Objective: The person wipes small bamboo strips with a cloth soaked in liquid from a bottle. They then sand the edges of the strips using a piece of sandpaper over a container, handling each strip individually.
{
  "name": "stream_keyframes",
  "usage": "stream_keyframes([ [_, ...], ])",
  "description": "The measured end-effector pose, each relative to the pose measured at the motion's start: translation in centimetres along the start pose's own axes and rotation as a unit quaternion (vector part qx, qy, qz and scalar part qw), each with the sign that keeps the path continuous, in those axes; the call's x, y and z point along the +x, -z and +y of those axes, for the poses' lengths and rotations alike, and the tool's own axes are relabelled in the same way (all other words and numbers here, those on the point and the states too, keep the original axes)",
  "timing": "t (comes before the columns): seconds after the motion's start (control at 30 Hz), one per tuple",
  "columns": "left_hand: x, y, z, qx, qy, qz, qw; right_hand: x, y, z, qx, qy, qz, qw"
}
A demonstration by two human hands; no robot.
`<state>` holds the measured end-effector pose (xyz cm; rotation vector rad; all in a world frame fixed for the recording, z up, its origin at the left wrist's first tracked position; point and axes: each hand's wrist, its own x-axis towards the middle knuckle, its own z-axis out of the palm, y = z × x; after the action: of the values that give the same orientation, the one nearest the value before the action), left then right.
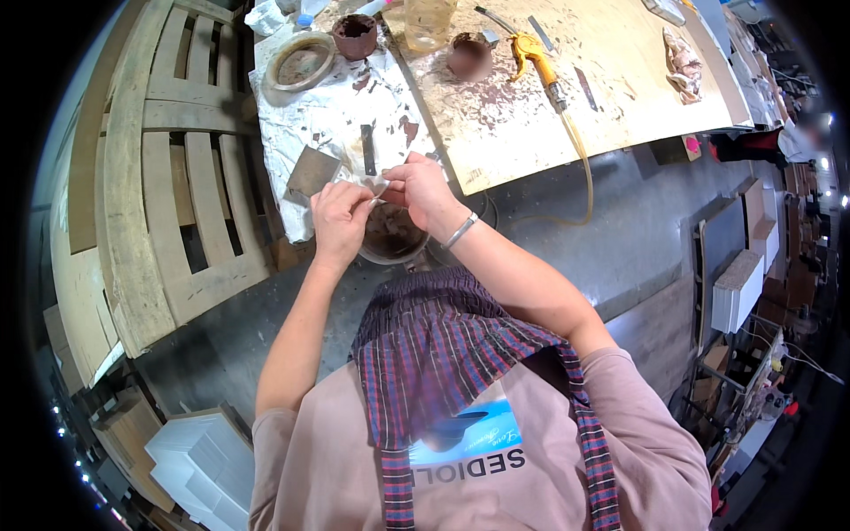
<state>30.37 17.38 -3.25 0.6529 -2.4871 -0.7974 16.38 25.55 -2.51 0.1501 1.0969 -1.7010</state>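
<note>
Over the near edge of the table, my left hand [340,217] and my right hand [423,191] meet, fingertips pinched. Between them is a small, thin, whitish piece [377,184], like film or paper; its exact kind is unclear. Directly beneath my hands sits a round container [372,256] with brown residue inside, partly covered by my fingers and wrists. Beside my left hand lies a square, grey-brown plate [312,172]. Just beyond my fingers, a narrow dark strip [368,149] rests on the white sheet [292,133]. A metallic band circles my right wrist.
Farther back are a ring-shaped piece [274,70], a dark red-brown pot [356,42], a jar of yellowish liquid [428,26] and a brown, rounded object [467,62]. A yellow air gun [531,55] trails its hose off the board [637,106]. Wooden pallets [159,203] stand left.
</note>
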Motion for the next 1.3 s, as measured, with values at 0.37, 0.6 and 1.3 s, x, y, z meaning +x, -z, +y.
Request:
stream_keyframes([
  [0.37,1.8,2.9,-2.3,0.257,0.026,0.018,0.966,-2.2,1.7,0.3,-0.568,0.409,0.117,0.705],
  [0.6,4.2,1.6,-0.3,0.13,-0.063,0.014,0.989,-0.8,3.3,1.9,-0.696,0.523,-0.04,0.49],
  [1.3,6.8,-1.6,-1.4,0.078,-0.027,0.009,0.997,0.3,4.4,2.0,-0.704,0.546,-0.031,0.454],
])
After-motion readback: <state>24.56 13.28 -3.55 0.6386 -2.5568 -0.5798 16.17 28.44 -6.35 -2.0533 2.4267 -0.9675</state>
